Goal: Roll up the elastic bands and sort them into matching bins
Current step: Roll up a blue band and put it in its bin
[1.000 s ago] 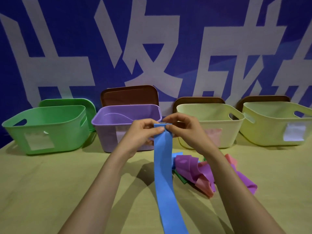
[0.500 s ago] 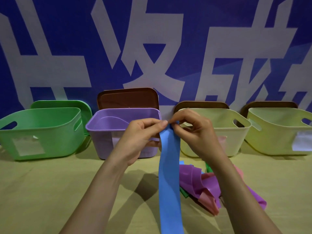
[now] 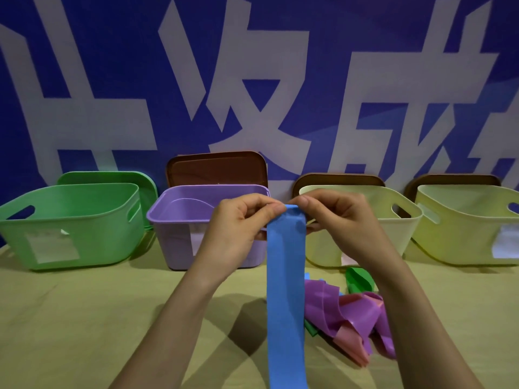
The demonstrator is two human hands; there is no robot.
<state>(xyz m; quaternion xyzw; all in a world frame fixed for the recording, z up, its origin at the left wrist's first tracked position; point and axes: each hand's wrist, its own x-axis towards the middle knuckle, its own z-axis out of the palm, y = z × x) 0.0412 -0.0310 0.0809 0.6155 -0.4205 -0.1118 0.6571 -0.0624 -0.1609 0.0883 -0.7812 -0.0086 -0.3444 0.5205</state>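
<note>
The blue band (image 3: 285, 290) runs lengthwise far to near, its far end lifted before the purple bin (image 3: 179, 220), its near end leaving the frame. The left hand (image 3: 238, 223) and right hand (image 3: 334, 217), fingers curled, pinch that far end. A green bin (image 3: 70, 228) stands far left, two pale yellow bins (image 3: 365, 220) far right; their floors are hidden. A heap of purple, pink and green bands (image 3: 345, 313) lies on the table (image 3: 84, 318) just right of it

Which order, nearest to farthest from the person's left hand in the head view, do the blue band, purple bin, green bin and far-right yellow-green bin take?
1. blue band: pinched at its top by the left hand.
2. purple bin: directly behind that hand.
3. green bin: row's left end.
4. yellow-green bin: far right end.
</note>
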